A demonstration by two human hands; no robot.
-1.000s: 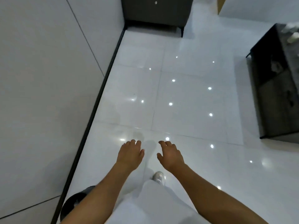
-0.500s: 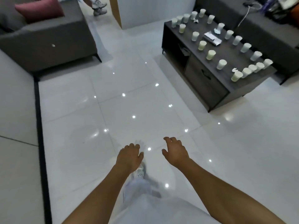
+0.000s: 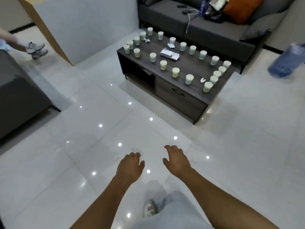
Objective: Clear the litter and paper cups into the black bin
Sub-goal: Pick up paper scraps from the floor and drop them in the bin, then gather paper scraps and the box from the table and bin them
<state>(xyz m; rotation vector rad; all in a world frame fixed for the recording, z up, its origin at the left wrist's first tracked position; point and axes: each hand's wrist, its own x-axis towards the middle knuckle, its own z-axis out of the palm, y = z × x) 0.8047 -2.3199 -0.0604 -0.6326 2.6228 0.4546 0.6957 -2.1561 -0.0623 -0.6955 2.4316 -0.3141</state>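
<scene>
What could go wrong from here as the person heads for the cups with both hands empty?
The cups stand crowded along the table edges, so a reaching hand may well knock neighbours over or onto the floor. The small scraps between cups are easy to miss. No bin is in view now, so each load may mean a carry across the glossy floor, which could be slippery.

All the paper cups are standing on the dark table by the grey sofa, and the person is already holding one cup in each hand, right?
Not quite. The paper cups do stand on the dark table by the grey sofa, but the head view shows the left hand and the right hand holding nothing, fingers relaxed, out over the white floor.
</scene>
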